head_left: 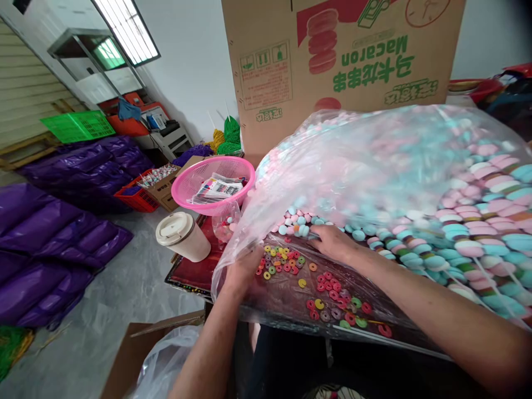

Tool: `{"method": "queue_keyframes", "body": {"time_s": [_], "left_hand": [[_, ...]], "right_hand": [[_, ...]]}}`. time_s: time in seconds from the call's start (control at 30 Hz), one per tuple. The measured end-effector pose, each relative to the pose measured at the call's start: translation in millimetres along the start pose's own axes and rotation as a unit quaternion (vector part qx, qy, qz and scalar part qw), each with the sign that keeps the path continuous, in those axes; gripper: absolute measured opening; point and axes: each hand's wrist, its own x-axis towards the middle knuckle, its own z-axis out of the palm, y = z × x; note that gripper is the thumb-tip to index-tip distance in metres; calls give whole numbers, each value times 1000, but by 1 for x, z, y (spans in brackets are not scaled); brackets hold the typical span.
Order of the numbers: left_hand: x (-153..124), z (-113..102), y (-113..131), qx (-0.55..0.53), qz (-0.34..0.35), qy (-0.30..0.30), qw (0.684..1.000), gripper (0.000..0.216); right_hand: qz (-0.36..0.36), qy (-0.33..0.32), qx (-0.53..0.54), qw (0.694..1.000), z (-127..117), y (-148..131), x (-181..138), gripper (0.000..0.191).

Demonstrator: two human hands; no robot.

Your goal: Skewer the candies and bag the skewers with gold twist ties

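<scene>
A large clear plastic bag [332,149] lies across the table, with pink, blue and white marshmallows [469,227] inside; many of them are threaded on sticks. My left hand [248,267] is closed on the bag's near left edge, its fingertips partly hidden by the film. Within the bag's mouth, my right hand [332,243] reaches left beside loose marshmallows [291,224]. Its fingers look bent together; what lies between them is unclear. Between and below my hands, colourful ring-shaped cereal pieces [332,285] are scattered on the dark red tabletop.
A lidded white cup [183,235] stands at the table's left edge, near a pink basket [179,185] holding printed packets. Behind the bag rises a large cardboard box [274,83]. Purple wrapped bundles [54,255] lie on the floor at left. An open carton [128,354] sits below the table.
</scene>
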Motion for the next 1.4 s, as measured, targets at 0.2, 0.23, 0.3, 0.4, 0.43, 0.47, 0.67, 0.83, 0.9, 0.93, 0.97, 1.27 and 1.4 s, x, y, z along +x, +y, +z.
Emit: {"method": "queue_keyframes", "body": {"time_s": [0.2, 0.23, 0.3, 0.4, 0.43, 0.47, 0.67, 0.83, 0.9, 0.93, 0.97, 1.27, 1.4], "left_hand": [[-46, 30, 43, -490, -153, -91, 853, 25], [-51, 35, 52, -520, -154, -97, 835, 26], [-59, 41, 68, -542, -137, -100, 823, 26], [-66, 45, 79, -539, -120, -112, 826, 25], [-68, 46, 79, -538, -118, -120, 826, 26], [-69, 46, 79, -538, -119, -123, 825, 26], [-72, 41, 74, -570, -197, -103, 791, 29], [-75, 42, 78, -597, -196, -155, 762, 29], [-77, 42, 80, -603, -186, -158, 759, 28], [-78, 41, 80, -606, -176, -156, 760, 27], [-80, 40, 80, -608, -163, -158, 761, 27], [-79, 40, 65, -571, -111, -173, 795, 32], [-73, 40, 58, -564, -154, -111, 803, 31]], "right_hand": [[-21, 30, 250, 968, -20, -16, -71, 24], [-9, 45, 296, 954, -21, -20, -80, 26], [22, 64, 367, 928, -18, -28, -92, 27], [56, 82, 423, 901, -11, -33, -100, 25], [60, 90, 432, 895, -10, -33, -102, 25], [65, 99, 439, 891, -9, -33, -104, 25], [104, 87, 582, 802, -15, -36, -117, 23], [97, 47, 619, 778, -15, -46, -119, 27], [104, 54, 592, 797, -11, -50, -117, 29], [112, 66, 577, 806, -10, -51, -116, 29], [120, 79, 565, 813, -8, -53, -115, 29], [154, 40, 611, 776, -1, -53, -110, 35], [74, 61, 414, 905, -17, -43, -129, 32]]}}
